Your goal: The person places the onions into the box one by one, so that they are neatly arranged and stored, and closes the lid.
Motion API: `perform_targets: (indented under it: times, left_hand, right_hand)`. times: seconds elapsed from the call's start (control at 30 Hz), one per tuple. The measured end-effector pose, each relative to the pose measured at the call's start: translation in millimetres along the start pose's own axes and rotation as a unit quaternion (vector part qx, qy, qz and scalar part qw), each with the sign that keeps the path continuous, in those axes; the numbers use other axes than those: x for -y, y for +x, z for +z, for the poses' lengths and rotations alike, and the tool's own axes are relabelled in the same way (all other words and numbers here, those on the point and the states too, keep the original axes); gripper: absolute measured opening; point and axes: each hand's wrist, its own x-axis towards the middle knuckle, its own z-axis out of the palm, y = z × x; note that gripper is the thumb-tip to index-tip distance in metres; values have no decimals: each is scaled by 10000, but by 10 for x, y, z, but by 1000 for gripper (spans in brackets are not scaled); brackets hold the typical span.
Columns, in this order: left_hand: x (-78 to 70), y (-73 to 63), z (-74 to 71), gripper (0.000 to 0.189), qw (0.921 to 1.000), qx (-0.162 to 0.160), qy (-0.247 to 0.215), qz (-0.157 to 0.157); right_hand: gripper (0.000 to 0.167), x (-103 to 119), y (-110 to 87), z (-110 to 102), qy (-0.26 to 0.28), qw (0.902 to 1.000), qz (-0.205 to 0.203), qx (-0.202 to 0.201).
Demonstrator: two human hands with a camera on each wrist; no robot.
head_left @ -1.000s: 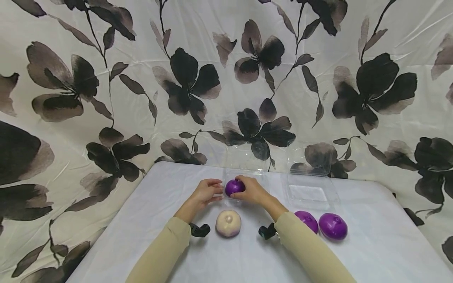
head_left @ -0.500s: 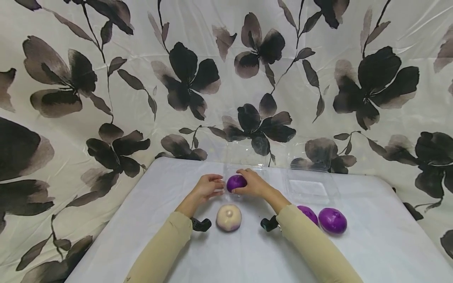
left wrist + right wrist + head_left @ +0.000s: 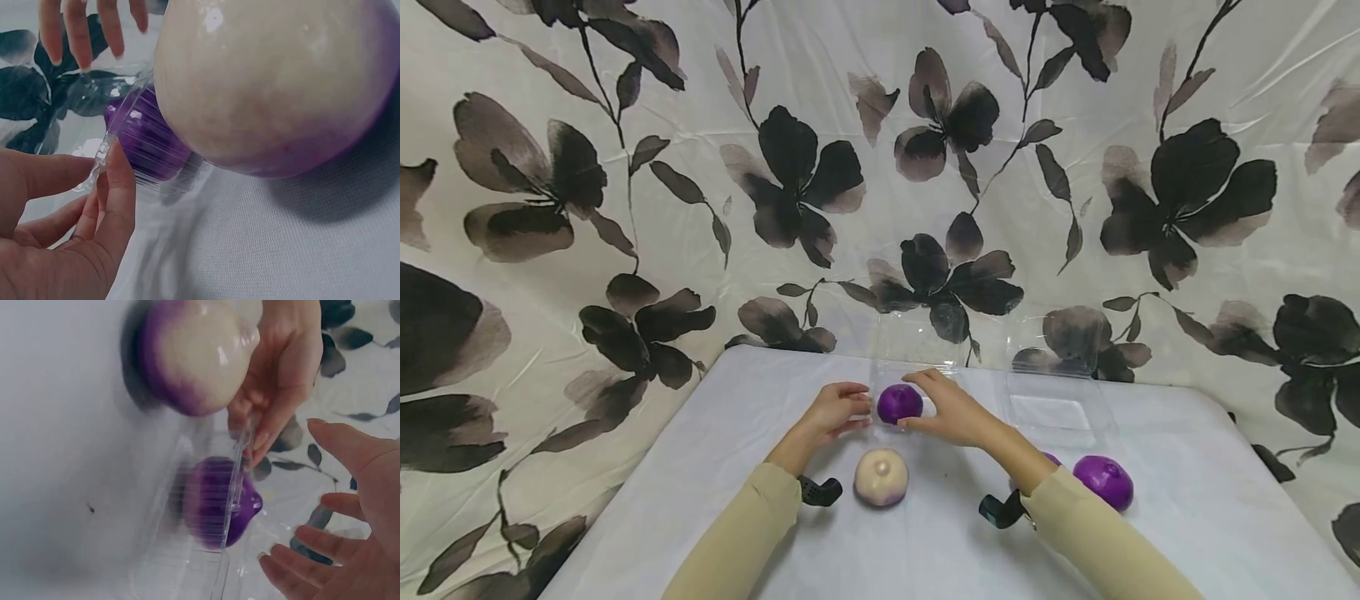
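Observation:
A glossy purple turnip-like vegetable (image 3: 899, 404) with a small nub sits inside a clear plastic clamshell box (image 3: 178, 572), whose hinged lid stands raised behind. My left hand (image 3: 831, 412) pinches the box's near-left rim between thumb and fingers, as the left wrist view shows. My right hand (image 3: 958, 414) is just right of the purple vegetable, fingers spread and apart from it, with nothing in the palm. A cream-and-purple turnip (image 3: 881, 477) rests on the white cloth between my forearms, close before the left wrist camera.
To the right stands a second clear box (image 3: 1052, 412) with its lid up. Another purple vegetable (image 3: 1103, 482) lies near my right sleeve, and one more is mostly hidden behind that forearm. A floral cloth (image 3: 805, 183) hangs behind the table.
My right hand has let go of the purple vegetable and drawn back to the right with its fingers opened. The left hand stays at the box's rim.

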Motion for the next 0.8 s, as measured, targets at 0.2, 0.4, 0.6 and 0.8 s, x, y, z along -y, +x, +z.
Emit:
perform_targets:
  times: [0.2,0.4,0.6,0.8]
  left_hand:
    - [13,23,4,48,10000,66,-17,8]
    - [20,23,-14,49,10000,87,21,-44]
    - [15,5,-18,49,9999,136,26,-26]
    - [12,13,-24,49,9999,132,2,-28]
  right_hand:
    - [69,63,-211,-4,374,9991,-162,116]
    - [73,130,-392,76,438,9983,-156,344]
    - [73,162,-502,188,558,9969,-284,483]
    - [75,169,-522,334,732,9943,-470,616]
